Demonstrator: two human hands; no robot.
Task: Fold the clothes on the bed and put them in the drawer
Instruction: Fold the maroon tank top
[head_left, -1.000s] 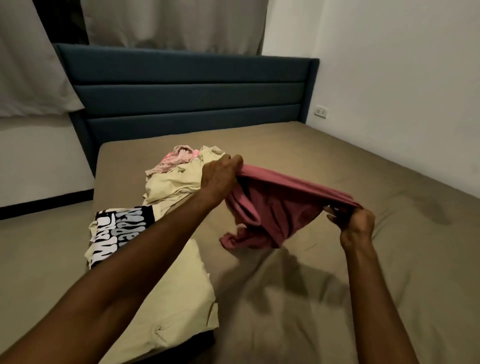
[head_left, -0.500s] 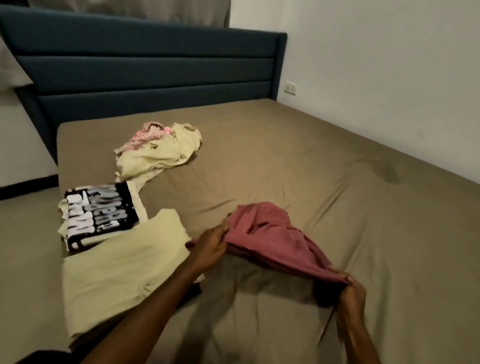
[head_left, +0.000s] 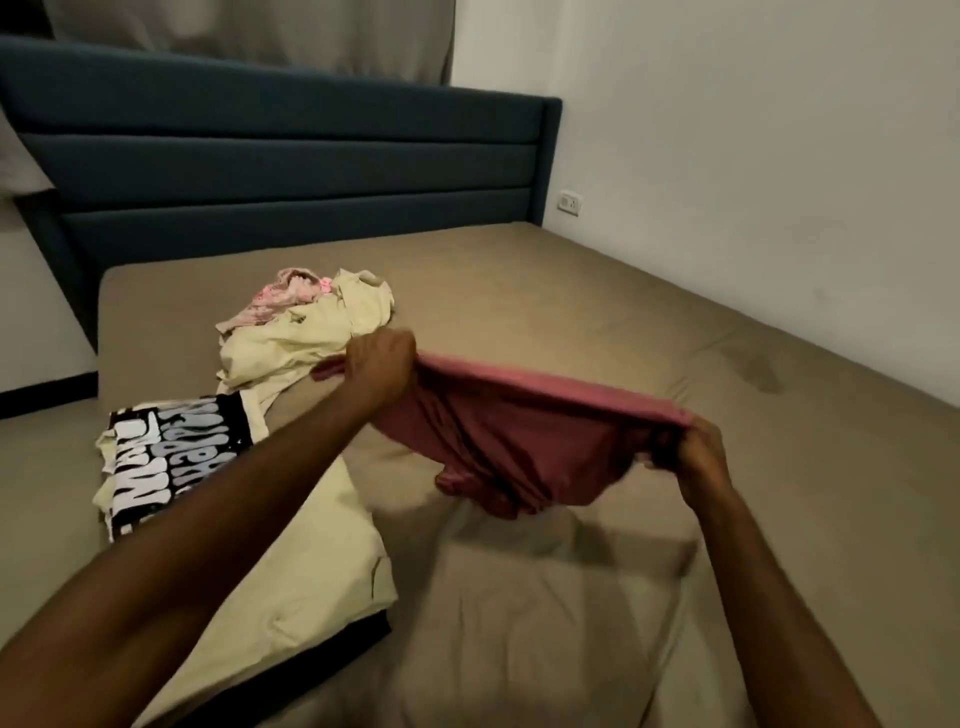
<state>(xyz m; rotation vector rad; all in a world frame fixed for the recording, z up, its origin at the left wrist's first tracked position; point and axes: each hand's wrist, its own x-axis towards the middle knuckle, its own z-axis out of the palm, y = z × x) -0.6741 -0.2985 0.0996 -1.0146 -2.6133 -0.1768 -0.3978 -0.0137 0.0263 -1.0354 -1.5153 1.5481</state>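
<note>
We had the folded pale-yellow garment (head_left: 291, 561) nearest us at the bed's (head_left: 571, 623) left edge, flat and squared, so we'd call that one done and parked for the drawer run. Just behind it sat the black printed shirt (head_left: 171, 462), also folded, print up. Both hands were up over the mattress: left hand (head_left: 382, 366) and right hand (head_left: 693, 452) each had a grip clamped on one end of the maroon garment's (head_left: 519, 441) top edge, pulled taut between them. The body hung slack below, its lowest fold near the sheet; whether it touched, we couldn't tell. Our read: stretched out like that to square it before laying it flat. Beyond the left hand lay the unfolded cream garment (head_left: 306, 338) with a pink piece (head_left: 283, 301) bunched against it, both waiting. No drawer in view
</note>
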